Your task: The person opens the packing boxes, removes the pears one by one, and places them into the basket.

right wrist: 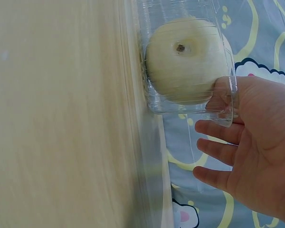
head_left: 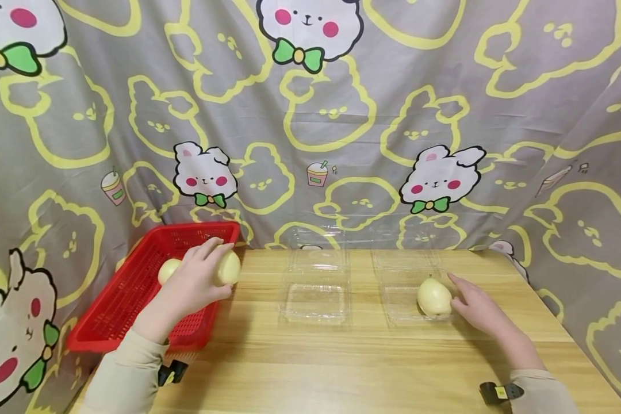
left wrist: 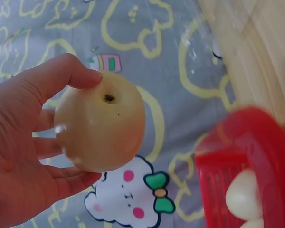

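My left hand (head_left: 194,279) holds a pale yellow pear (head_left: 230,268) above the right side of a red plastic basket (head_left: 106,347). Thumb and fingers curve round that fruit in the left wrist view, its dimpled end facing the camera. Inside the basket lies another pear (head_left: 168,271); the left wrist view shows parts of two there. On the right, a pear (head_left: 434,297) sits in the front right part of a clear plastic clamshell box (head_left: 397,305). Beside it is my right hand (head_left: 478,305), thumb close to the fruit at the box's edge, fingers extended and spread outside.
A second clear clamshell box (head_left: 315,302), lid raised, stands between the basket and the right-hand box. All rest on a wood-grain table (head_left: 341,368). A grey patterned curtain (head_left: 269,109) hangs behind and along both sides.
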A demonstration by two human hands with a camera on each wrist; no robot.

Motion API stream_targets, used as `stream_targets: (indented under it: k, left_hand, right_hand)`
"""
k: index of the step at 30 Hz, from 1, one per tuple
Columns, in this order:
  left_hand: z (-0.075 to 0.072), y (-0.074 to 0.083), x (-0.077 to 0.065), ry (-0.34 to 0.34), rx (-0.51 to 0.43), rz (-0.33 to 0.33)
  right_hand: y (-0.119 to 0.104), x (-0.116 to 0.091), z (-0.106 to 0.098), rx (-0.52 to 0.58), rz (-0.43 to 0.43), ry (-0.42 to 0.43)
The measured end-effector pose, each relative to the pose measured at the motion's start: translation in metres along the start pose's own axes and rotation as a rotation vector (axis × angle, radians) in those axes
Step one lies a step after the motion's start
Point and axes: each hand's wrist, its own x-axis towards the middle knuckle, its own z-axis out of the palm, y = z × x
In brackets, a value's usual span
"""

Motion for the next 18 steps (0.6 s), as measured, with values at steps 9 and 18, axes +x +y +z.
stream_targets:
  k: [9, 18]
  left_hand:
    - [-0.006, -0.02, -0.003, -0.013, 0.053, -0.028]
    - [-0.006, -0.045, -0.008, -0.007, 0.027, -0.037]
  right_hand:
    - [0.001, -0.002, -0.001, 0.002, 0.008, 0.004]
    - [0.0, -0.001, -0.002, 0.008, 0.003, -0.006]
